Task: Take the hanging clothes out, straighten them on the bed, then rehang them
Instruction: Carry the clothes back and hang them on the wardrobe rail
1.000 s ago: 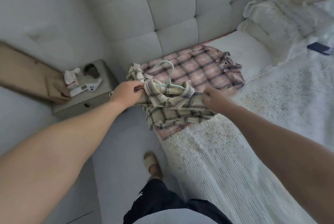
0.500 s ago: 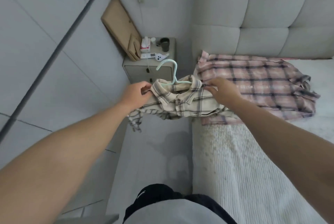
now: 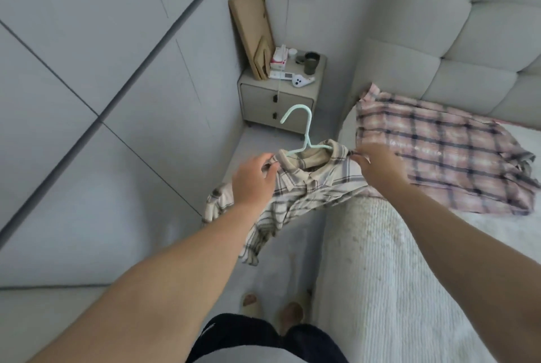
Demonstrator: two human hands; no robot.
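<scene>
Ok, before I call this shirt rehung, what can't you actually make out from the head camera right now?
- Beige plaid shirt: lower part hidden behind the left hand and forearm.
- Mint hanger: arms buried inside the collar.
- Right hand: motion-blurred, grip unclear.
- Pink plaid shirt: glare washes out its middle.
- Nightstand items: too small to identify.
- No rail or wardrobe opening in frame.

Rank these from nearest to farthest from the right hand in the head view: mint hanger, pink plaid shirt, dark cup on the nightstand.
1. Pink plaid shirt, on the bed right beside the right hand.
2. Mint hanger, to its left.
3. Dark cup, back on the nightstand.
</scene>
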